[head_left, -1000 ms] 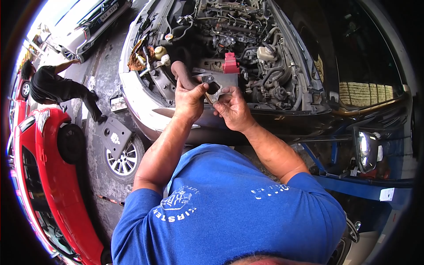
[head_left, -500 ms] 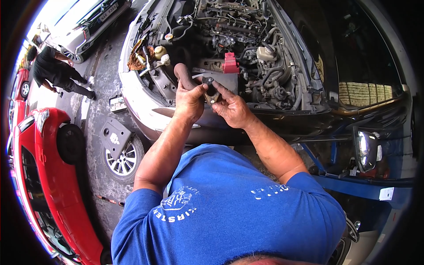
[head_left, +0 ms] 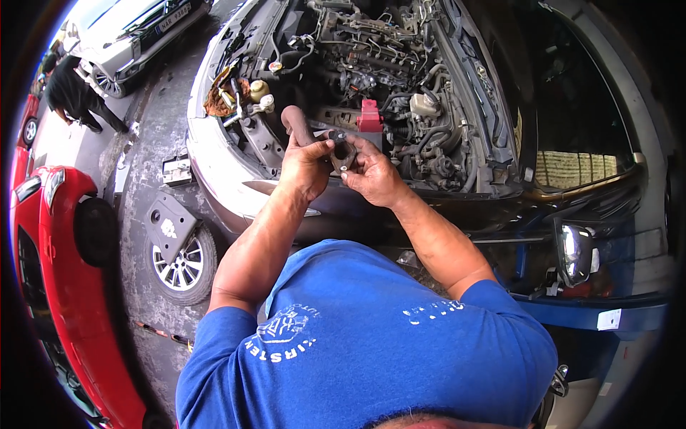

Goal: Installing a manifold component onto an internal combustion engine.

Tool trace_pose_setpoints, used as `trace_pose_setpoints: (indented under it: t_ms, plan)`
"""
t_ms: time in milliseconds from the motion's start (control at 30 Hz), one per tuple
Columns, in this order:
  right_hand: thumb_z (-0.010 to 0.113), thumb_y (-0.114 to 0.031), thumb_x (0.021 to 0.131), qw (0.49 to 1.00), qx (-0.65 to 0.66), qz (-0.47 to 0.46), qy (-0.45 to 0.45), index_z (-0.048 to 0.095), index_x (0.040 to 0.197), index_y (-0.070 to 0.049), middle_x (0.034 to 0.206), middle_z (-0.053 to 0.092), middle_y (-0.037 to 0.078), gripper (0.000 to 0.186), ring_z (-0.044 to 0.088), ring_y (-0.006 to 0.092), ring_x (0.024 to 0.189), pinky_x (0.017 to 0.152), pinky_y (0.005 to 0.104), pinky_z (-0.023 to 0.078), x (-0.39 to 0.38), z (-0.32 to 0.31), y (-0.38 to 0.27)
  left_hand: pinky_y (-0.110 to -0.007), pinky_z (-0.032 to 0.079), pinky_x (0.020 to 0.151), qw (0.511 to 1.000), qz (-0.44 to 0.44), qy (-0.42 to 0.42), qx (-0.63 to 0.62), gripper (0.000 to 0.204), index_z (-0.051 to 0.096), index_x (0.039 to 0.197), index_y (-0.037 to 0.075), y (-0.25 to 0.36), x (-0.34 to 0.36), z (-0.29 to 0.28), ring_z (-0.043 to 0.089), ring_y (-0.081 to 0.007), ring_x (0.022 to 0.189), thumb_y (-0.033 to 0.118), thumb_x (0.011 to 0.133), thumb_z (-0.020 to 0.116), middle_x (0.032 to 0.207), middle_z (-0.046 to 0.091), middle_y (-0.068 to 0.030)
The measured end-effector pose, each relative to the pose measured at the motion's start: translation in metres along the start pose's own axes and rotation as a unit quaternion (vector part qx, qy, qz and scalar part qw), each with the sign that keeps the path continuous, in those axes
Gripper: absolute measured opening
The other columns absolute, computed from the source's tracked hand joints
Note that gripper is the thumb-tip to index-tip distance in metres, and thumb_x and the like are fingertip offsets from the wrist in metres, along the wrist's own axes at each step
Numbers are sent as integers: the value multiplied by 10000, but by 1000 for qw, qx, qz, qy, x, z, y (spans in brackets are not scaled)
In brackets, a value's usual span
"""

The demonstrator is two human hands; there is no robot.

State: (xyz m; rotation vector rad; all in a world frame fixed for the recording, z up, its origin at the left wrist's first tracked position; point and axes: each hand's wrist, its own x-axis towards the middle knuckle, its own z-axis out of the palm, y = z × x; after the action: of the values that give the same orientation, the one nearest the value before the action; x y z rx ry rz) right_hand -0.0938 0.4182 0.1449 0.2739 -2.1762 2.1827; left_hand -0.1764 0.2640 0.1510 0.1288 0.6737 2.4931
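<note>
In front of the car's engine bay I hold a curved brown pipe with a dark metal flange at its near end. My left hand is wrapped round the pipe, its thumb lying along the top beside the flange. The thumb and fingers of my right hand grip the flange from the other side. The flange's dark round opening faces up toward me, with small bright spots on its rim. Part of the pipe is hidden behind my left fingers.
Beyond my hands lies the engine, with a red box-shaped part and a pale reservoir. A brown rag rests on the left fender. On the floor, an engine cover leans on a wheel. A person bends beside a white car.
My right index finger has drawn back from the flange's top to its side, showing more of the opening. The view has shifted slightly. The person at far left has bent lower.
</note>
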Motion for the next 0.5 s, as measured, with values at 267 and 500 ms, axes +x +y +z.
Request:
trace_pose_setpoints:
  t_ms: [267,500]
  plan:
    - [626,57,863,994,-28,100,-32,344,1512,-144,1039,645,56,736,605,97,787,685,262,531,31,12,-3,-505,525,845,997,-69,17,-37,495,448,1248,103,20,15,-43,630,-264,991,-76,826,635,1064,604,-81]
    - [653,52,855,986,-66,150,-30,328,1522,-190,1023,642,63,780,618,109,812,702,279,551,59,25,6,-358,524,712,995,-66,58,-46,366,542,1117,60,44,19,-62,657,-207,856,-67,803,681,958,651,-55]
